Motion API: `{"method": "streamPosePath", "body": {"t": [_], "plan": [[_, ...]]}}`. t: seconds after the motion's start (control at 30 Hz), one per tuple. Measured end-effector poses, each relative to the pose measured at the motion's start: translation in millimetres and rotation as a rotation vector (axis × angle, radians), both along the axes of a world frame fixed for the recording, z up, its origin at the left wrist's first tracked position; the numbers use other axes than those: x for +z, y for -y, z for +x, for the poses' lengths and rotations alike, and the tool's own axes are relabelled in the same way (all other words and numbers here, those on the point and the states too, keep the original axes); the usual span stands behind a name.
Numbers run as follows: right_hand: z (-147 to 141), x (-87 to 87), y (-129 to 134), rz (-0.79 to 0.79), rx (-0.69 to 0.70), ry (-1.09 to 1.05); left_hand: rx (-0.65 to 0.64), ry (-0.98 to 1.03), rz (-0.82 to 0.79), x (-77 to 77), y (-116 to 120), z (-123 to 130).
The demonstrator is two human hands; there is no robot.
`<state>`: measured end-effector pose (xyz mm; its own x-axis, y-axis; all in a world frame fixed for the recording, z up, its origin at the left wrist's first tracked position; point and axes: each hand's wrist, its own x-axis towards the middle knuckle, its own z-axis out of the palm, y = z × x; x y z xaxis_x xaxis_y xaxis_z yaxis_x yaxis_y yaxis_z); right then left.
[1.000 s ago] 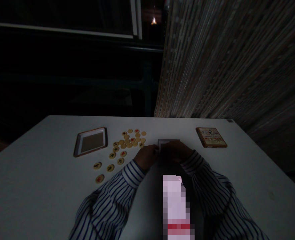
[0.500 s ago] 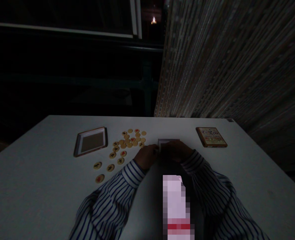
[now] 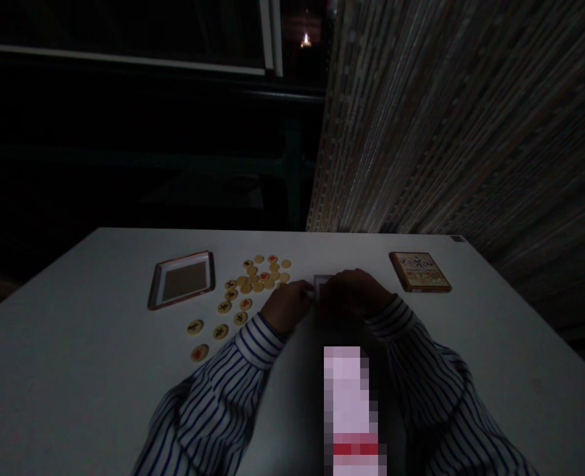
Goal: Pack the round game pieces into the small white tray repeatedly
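My left hand (image 3: 286,307) is closed, its fingertips pinching the left edge of a shallow box (image 3: 324,280) with a pale rim. Over that box's right part curls my right hand (image 3: 359,292); its fingers point down into shadow, and whatever they hold is hidden. Most of the box's inside is covered by my hands and the dark. Left of my left hand, several round wooden Chinese chess pieces (image 3: 257,287) lie in a loose cluster, some showing red or black characters. A few more, such as a red-marked piece (image 3: 199,353), lie nearer my left sleeve.
An open tin lid or tray (image 3: 155,291) with a brown panel in it lies at the table's left. On the right is a flat decorated box (image 3: 424,271) with printed characters. The white table (image 3: 74,370) ends at a dark window and a string curtain (image 3: 371,132).
My right hand has risen slightly and shifted right, its knuckles now arched higher over the box. My left hand has moved a little left and stays at the box edge.
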<state>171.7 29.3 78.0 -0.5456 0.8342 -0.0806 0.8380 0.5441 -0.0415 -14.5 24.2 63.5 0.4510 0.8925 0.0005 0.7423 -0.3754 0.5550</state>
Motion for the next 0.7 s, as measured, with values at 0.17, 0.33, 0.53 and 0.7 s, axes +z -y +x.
{"method": "streamPosePath", "body": {"t": [0.17,0.33,0.53,0.7], "plan": [[-0.3,8.4,1.1,0.112,-0.044,-0.069,0.060,0.058,0.054,7.1,-5.3,-9.9],[-2.3,11.1,3.0,0.208,-0.091,-0.098,0.116,0.138,0.085,16.5,-10.2,-21.0],[-2.4,11.6,4.0,0.286,-0.086,-0.151,0.181,0.210,0.084,23.6,-13.6,-31.9],[-1.4,11.2,3.2,0.299,-0.077,-0.172,0.168,0.259,0.135,24.9,-15.5,-36.2]]}}
